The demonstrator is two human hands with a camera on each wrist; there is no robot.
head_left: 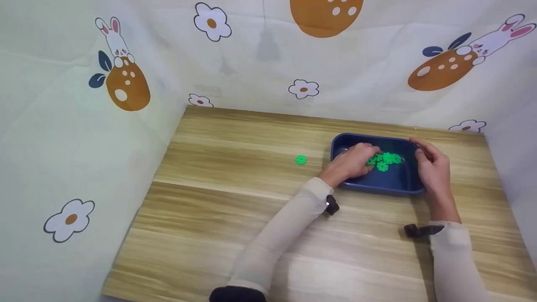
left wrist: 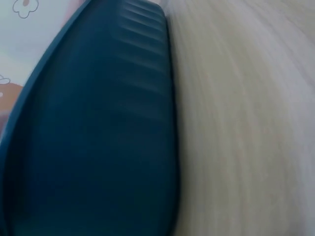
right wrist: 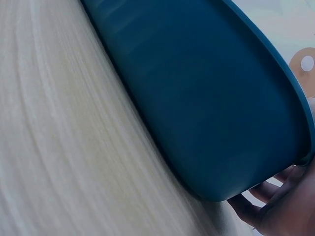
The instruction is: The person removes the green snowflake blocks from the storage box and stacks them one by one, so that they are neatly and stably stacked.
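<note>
A dark blue rectangular plastic basin [head_left: 386, 188] stands on the table, with several green notched discs [head_left: 388, 158] heaped inside. My left hand [head_left: 352, 161] reaches over the basin's left side, its fingers bent at the left edge of the heap. Its fingertips are partly hidden, so whether they pinch a disc does not show. At the basin's right end, my right hand [head_left: 435, 170] holds the rim, with fingers [right wrist: 246, 209] against the outer wall. One green disc [head_left: 301, 160] lies alone on the table, left of the basin. The left wrist view shows only the basin's outer wall [left wrist: 98, 128] and tabletop.
The wood-grain table [head_left: 218, 209] meets a pale cloth wall [head_left: 251, 75] printed with flowers and rabbits at the back and left. Another cloth wall [head_left: 514, 147] borders the right side. The basin stands near the table's back right.
</note>
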